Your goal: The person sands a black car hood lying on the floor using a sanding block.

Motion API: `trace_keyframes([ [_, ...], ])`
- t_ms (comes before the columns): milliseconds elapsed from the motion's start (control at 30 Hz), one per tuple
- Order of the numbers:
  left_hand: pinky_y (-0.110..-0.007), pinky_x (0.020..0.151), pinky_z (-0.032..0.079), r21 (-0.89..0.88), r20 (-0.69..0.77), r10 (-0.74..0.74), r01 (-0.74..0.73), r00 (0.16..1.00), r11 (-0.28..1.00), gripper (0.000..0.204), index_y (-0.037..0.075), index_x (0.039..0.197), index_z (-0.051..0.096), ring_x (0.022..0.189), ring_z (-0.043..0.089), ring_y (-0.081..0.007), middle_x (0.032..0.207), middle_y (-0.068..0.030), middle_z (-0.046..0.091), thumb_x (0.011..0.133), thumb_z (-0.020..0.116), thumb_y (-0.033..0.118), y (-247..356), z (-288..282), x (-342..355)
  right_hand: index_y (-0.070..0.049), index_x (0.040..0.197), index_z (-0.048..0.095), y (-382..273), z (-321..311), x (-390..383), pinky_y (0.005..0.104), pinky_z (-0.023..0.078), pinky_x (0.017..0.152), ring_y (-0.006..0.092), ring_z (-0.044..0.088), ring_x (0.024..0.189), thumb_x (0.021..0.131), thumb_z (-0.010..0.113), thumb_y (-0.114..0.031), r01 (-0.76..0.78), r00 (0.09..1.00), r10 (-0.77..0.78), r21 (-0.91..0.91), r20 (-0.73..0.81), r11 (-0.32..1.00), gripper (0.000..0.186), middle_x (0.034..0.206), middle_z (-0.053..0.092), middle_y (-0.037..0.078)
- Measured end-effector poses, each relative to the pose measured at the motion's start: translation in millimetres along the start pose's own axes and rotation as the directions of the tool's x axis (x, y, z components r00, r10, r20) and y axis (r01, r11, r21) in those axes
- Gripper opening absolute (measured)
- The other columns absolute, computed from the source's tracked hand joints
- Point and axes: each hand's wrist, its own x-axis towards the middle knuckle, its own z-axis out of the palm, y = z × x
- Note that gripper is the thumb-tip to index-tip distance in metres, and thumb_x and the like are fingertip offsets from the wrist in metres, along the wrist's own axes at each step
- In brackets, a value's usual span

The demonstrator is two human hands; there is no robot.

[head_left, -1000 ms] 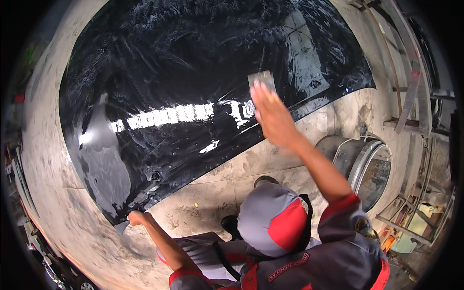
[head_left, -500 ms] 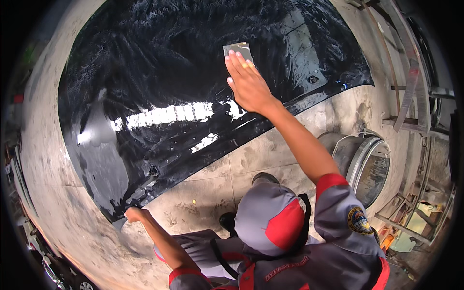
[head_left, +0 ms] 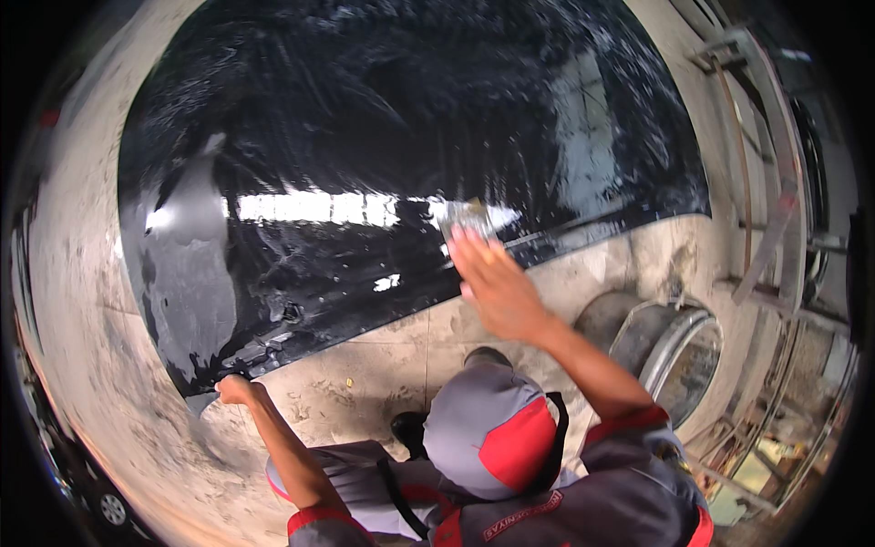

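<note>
A large black sheet (head_left: 365, 137), wet and glossy with milky smears, spreads out in front of me. My right hand (head_left: 492, 283) presses a thin, flat grey rectangular piece (head_left: 467, 217) onto it near its close edge. The fingers lie long over that piece, slightly smeared by motion. Whether it is a scraper or abrasive paper I cannot tell. Something yellowish wraps one finger. At the sheet's near left corner, my left hand (head_left: 235, 389) is closed on the edge; its fingertips are partly hidden.
A round metal drum-like container (head_left: 679, 360) lies on the pale, stained floor (head_left: 374, 365) to the right. Beyond it stand metal frames (head_left: 766, 182) and clutter. A dark vehicle with a wheel (head_left: 113, 510) shows at the lower left rim. My grey and red cap (head_left: 492, 428) fills the lower middle.
My right hand has drawn the flat grey piece toward me across the black sheet, from its far middle to near the close edge. The left hand keeps hold of the corner.
</note>
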Motion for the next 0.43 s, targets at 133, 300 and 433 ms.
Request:
trace_keyframes([
  [133, -0.043, 0.071, 0.058, -0.04, 0.017, -0.047, 0.048, 0.999, 0.998, 0.032, -0.018, 0.095, 0.062, 0.081, 0.07, -0.0319, 0.093, -0.0254, 0.068, 0.081, 0.047, 0.006, 8, 5, -2, 0.002, 0.15, 0.036, 6, -18, 86, 0.0438, 0.026, 0.12, 0.0297, 0.029, 0.149, 0.1, 0.051, -0.019, 0.041, 0.985, -0.044, -0.021, -0.169, 0.999, 0.056, 0.159, 0.034, 0.018],
  [300, -0.042, 0.078, 0.056, -0.051, -0.092, -0.097, 0.093, 0.991, 0.994, 0.048, -0.026, 0.102, 0.057, 0.087, 0.068, -0.0335, 0.105, -0.029, 0.067, 0.095, 0.043, 0.019, 5, -11, 12, 0.002, 0.154, 0.03, -14, -5, 53, 0.0461, 0.023, 0.121, 0.0322, 0.027, 0.15, 0.1, 0.049, -0.02, -0.016, 0.999, 0.018, 0.074, -0.03, 0.997, 0.06, 0.161, 0.029, 0.018],
  [433, -0.045, 0.083, 0.053, -0.091, -0.014, -0.118, 0.117, 0.993, 0.989, 0.053, -0.027, 0.101, 0.053, 0.086, 0.063, -0.0297, 0.102, -0.0326, 0.063, 0.1, 0.038, 0.024, 18, -9, -11, 0.0, 0.156, 0.026, -17, -12, 40, 0.0494, 0.019, 0.122, 0.0345, 0.024, 0.151, 0.1, 0.051, -0.022, 0.023, 0.998, -0.029, 0.087, 0.064, 0.996, 0.064, 0.165, 0.022, 0.017],
])
